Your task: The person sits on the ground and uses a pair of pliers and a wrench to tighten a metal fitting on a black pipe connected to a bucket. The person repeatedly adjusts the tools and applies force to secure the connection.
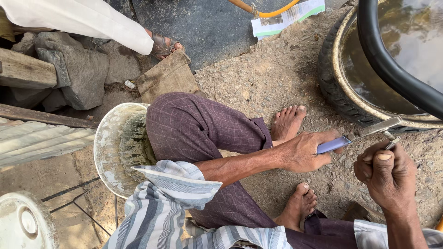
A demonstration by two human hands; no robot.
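Left hand (302,152) fingers clamp the blue-handled pliers (360,134); right hand (387,173), at 3 o'clock, fingers closed on a small metal part (391,142).

The left hand (302,152) gripped the blue handle of a metal tool (360,134), its blade reaching toward the water-filled basin (341,87). The right hand (386,173) pinched a small metal piece (391,142) just beside the blade, above the gravel ground (267,78).
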